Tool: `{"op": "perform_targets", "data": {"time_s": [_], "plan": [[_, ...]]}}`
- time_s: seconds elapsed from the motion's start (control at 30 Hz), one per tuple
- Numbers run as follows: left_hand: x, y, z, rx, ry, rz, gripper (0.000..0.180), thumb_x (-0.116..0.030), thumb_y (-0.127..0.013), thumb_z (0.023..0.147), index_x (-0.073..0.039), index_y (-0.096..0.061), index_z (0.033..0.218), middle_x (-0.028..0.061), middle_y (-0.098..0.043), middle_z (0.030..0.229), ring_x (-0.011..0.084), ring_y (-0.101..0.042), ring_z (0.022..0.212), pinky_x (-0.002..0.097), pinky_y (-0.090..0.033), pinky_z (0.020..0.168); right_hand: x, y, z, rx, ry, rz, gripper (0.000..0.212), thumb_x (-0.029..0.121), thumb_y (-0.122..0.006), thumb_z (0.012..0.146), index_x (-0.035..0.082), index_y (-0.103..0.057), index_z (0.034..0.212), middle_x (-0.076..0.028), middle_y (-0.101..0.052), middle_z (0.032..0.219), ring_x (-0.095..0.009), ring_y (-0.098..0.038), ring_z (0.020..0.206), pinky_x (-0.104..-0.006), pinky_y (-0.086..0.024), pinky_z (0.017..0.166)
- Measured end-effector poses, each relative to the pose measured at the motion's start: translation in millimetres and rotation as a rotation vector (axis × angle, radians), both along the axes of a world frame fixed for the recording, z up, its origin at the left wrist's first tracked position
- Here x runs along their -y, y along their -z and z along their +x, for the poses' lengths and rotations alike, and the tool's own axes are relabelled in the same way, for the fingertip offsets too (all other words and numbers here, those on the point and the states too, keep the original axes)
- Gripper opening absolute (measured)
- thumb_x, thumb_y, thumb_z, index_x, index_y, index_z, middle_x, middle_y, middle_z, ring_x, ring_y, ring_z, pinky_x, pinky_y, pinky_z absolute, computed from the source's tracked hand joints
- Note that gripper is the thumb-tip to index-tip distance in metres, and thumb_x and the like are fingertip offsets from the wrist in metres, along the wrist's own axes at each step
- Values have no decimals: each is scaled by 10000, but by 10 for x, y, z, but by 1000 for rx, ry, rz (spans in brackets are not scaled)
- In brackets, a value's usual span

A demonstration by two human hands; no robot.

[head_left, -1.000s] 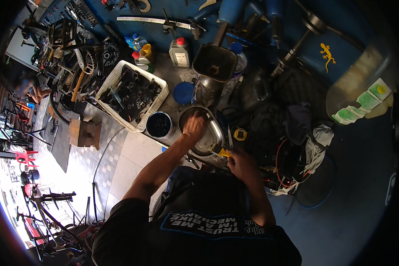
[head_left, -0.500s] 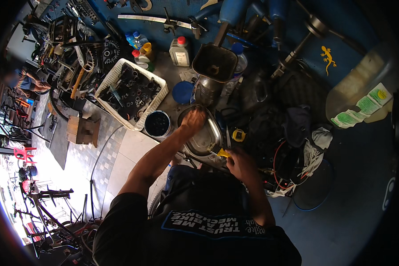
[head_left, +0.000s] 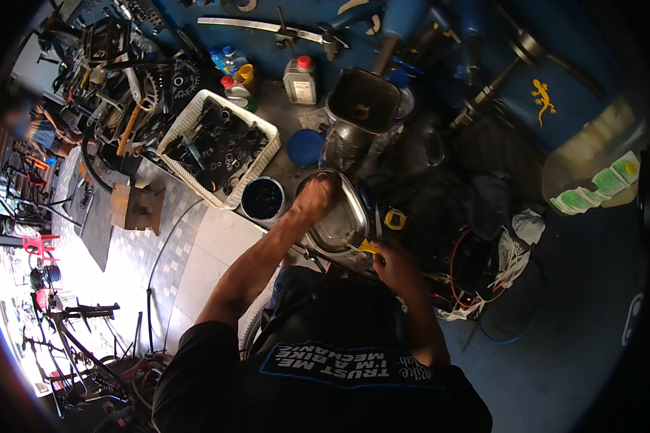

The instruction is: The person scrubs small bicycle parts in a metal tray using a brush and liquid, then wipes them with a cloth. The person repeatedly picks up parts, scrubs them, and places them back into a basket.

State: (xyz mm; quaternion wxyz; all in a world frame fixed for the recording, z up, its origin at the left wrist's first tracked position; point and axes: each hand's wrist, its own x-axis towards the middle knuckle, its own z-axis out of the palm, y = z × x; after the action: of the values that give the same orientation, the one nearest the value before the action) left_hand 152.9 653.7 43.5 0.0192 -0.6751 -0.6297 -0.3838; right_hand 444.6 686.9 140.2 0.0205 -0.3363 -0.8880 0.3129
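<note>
An oval metal tray (head_left: 354,206) lies on the bench in front of me. My left hand (head_left: 321,196) reaches into its far left part with the fingers curled down. Whatever those fingers hold, if anything, is too small or hidden to make out. At the tray's near right edge my right hand (head_left: 395,263) is closed around the yellow handle of a brush (head_left: 369,247). The pale bristle end points left, over the tray's near end. Just left of the tray stands an open round tub (head_left: 263,199) with dark contents.
A white plastic basket (head_left: 267,154) of small metal parts stands at the left. Beyond the tray are a blue lid (head_left: 306,148), a square-mouthed dark container (head_left: 363,101) and a grey bottle with a red cap (head_left: 300,82). A yellow tape measure (head_left: 394,219) lies to the right.
The whole view has shifted slightly, so the bench things sit a little further right. My left hand stays in the tray, and my right hand keeps the brush at its near end.
</note>
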Motion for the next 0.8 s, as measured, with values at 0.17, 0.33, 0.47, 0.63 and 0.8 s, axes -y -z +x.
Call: {"op": "perform_targets", "data": {"time_s": [0.17,0.33,0.47,0.63,0.8], "plan": [[226,-206,155,-341,-30,26,163,-32,-574,884,30,-604,1032,216,-608,808,365,-613,678,442,-520,598,-12,63,-60,-71,-10,31,356,138,-692,889,63,-692,1237,-185,-685,1172,-366,-702,1009,-435,-571,881],[366,-1095,-66,385,11,-397,272,-22,-720,835,-9,-667,1101,186,-732,957,317,-749,868,422,-596,736,39,-119,-184,3,53,-18,341,126,-686,891,69,-701,1226,-182,-689,1144,-375,-697,1008,-441,-567,871],[706,-1648,-739,411,-161,-389,181,-8,-734,786,-1,-686,961,178,-737,894,328,-751,838,407,-594,736,66,-141,-231,20,76,-34,341,156,-663,916,61,-685,1243,-201,-692,1163,-388,-684,1054,-459,-553,917],[1278,-1161,-1897,284,-374,-542,119,-53,-732,795,-20,-708,906,180,-726,818,314,-749,816,408,-582,718,129,-164,-290,30,68,24,343,154,-668,909,68,-687,1241,-195,-694,1157,-387,-683,1058,-458,-553,914],[1448,-514,-2450,26,-465,-810,127,-127,-684,856,-34,-750,913,233,-734,907,405,-732,892,470,-586,759,189,-171,-435,66,74,33,340,152,-684,898,69,-690,1228,-181,-698,1146,-380,-687,1040,-454,-553,905]]}}
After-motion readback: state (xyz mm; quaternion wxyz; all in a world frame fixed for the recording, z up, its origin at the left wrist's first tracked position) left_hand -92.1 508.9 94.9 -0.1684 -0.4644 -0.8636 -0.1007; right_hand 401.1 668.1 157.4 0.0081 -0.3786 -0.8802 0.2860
